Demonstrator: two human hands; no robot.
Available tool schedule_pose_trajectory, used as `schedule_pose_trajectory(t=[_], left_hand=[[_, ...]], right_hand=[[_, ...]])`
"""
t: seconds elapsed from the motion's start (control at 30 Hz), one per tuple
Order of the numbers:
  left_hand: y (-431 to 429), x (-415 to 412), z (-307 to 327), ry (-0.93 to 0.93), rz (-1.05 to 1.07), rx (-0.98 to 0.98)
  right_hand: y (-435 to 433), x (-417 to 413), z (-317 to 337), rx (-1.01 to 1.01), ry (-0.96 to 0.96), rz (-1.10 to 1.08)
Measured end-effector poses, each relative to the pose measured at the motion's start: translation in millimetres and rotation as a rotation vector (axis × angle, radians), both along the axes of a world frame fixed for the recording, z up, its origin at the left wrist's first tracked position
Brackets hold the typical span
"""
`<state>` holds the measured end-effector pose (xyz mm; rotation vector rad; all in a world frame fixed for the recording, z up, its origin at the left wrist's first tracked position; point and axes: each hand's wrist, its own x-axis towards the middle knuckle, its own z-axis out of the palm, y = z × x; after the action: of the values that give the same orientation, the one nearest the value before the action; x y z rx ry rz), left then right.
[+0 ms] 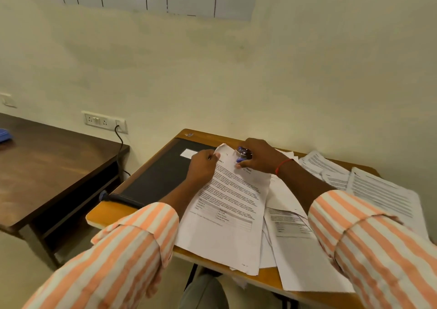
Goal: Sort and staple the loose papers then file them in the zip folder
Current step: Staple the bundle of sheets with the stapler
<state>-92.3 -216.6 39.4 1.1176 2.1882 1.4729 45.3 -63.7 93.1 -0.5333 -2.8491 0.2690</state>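
Here's the bundle (pixel 231 202) of printed white sheets, lying in the middle of the light wooden table (pixel 106 211), with its near edge hanging over the table's front. Dense lines of print run down the top page, and there's a small ruled grid near the bottom. Its top left corner is curled up. To the left, partly under the bundle, the black zip folder (pixel 153 178) lies flat, with a white label (pixel 189 153) near its far end. More loose papers (pixel 383 190) are spread in overlapping layers across the right side of the table, and some stick out from beneath the bundle.

Now the hands. The left hand (pixel 203 164) reaches in knuckles up, its fingers curled and pinching the bundle's raised top left corner. The right hand (pixel 260 155) comes over the top edge, its fingers wrapped round a blue and dark stapler (pixel 243 156) that sits at the head of the page (whether its mouth has the paper in it, I cannot tell). A red thread (pixel 282 165) circles the right wrist, and both forearms wear orange and white striped sleeves (pixel 132 249).

Any writing? Every printed line is too blurred to read, and so is the folder's label.
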Motion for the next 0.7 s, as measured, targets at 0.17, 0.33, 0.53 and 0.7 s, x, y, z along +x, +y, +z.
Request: schedule_pose_trajectory(t=[0.17, 0.33, 0.53, 0.7], left_hand=[[-1.1, 12.0, 2.9, 0.132, 0.018, 0.007], [0.4, 13.9, 2.6, 0.232, 0.013, 0.014], [-0.5, 16.0, 0.6, 0.243, -0.024, 0.040], [-0.6, 14.4, -5.0, 0.251, -0.014, 0.063]], right_hand=[[-0.2, 5.7, 11.2, 0.085, -0.063, 0.026], [-0.8, 7.4, 17.8, 0.138, -0.117, 0.047], [-6.8, 3.9, 23.7, 0.165, -0.170, 0.045], [-8.9, 3.3, 32.7, 0.197, -0.203, 0.034]])
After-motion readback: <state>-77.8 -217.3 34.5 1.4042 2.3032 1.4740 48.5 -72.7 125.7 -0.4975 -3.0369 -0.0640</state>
